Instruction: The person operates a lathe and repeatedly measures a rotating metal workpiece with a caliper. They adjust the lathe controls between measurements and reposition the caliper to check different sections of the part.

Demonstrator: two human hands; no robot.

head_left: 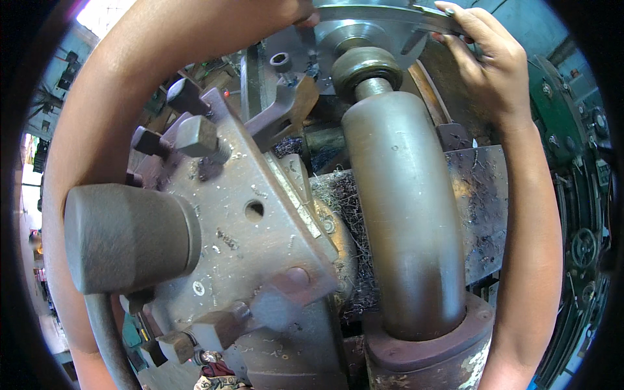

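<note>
At the top right my right hand (489, 62) pinches a slim steel caliper (448, 23) between thumb and fingers. The caliper lies across the front of a shiny round metal workpiece (383, 26), which the upper edge cuts off. My left arm reaches over the left side, and my left hand (298, 12) is at the workpiece's left side, mostly outside the picture, so its grip is hidden. Against the workpiece's middle stands a round, oily live center (367, 70), carried by the thick steel tailstock quill (406, 208) that runs between my forearms.
A lathe tool post (227, 188) with square-headed bolts and a big rounded handle knob (127, 237) fills the left. From it a cutting tool holder (286, 110) points toward the workpiece. Metal chips (341, 195) cover the carriage. A green machine (562, 123) stands at the far right.
</note>
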